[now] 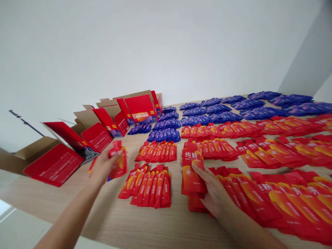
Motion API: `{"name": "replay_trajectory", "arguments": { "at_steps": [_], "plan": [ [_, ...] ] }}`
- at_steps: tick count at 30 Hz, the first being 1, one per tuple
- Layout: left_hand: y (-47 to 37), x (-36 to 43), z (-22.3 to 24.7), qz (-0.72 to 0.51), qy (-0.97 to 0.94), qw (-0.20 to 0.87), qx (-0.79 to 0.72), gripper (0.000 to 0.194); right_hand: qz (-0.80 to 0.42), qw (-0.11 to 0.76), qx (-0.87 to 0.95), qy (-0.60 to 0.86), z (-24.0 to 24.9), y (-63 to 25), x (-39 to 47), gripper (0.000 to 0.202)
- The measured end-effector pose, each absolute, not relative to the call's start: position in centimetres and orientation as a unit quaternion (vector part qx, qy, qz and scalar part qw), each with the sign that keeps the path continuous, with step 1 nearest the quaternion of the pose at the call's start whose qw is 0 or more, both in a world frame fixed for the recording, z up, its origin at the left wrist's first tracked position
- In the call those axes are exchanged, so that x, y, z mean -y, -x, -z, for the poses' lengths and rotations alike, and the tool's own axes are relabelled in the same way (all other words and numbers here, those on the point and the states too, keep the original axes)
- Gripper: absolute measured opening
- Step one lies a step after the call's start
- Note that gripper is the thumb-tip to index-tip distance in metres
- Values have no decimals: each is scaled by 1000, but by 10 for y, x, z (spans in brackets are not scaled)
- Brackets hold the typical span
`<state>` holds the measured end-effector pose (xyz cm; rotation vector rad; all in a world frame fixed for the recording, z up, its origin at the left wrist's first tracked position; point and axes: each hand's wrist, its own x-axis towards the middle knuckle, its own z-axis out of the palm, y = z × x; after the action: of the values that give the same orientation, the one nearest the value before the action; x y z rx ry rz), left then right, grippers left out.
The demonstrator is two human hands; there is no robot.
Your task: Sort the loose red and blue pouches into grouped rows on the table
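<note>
My left hand (101,168), somewhat blurred, is closed on red-orange pouches (119,164) above the left part of the table. Another red edge shows on the far side of that hand. In my right hand (211,183) is a small stack of red-orange pouches (192,173), held upright with the thumb across the front one. Below this stack, more red pouches (195,204) show partly behind the hand. Between my hands lie fanned rows of red pouches (150,186), with another fanned group (156,152) just behind.
Open red cardboard boxes (141,106) stand along the left and back, flaps raised; one flap (54,166) juts toward the front. Rows of blue-purple pouches (220,109) fill the back of the wooden table (166,224). Many red pouches (293,197) cover the right side.
</note>
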<state>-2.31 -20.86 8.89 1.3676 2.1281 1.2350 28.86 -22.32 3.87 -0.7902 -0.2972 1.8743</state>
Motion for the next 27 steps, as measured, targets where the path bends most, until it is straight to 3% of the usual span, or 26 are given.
{"name": "replay_trajectory", "arguments": {
  "at_steps": [4,6,11,18,23,27],
  "plan": [
    [-83,202,-80,-486,-488,465,-557,46,-800,502,163,286,-41,-286,230,37],
    [-125,202,-73,-503,-479,531,-486,42,-804,502,173,266,-41,-284,231,40],
    [-177,199,-64,-574,-421,553,-433,31,-774,542,207,253,-33,-279,232,52],
    [-175,196,-62,-596,-362,585,-413,31,-690,549,316,349,-28,-280,236,78],
    [-165,196,-69,-539,-358,634,-425,35,-691,511,342,380,-33,-284,232,68],
    [-167,200,-69,-506,-385,632,-443,37,-632,529,396,405,-28,-284,229,51]
  ]
}}
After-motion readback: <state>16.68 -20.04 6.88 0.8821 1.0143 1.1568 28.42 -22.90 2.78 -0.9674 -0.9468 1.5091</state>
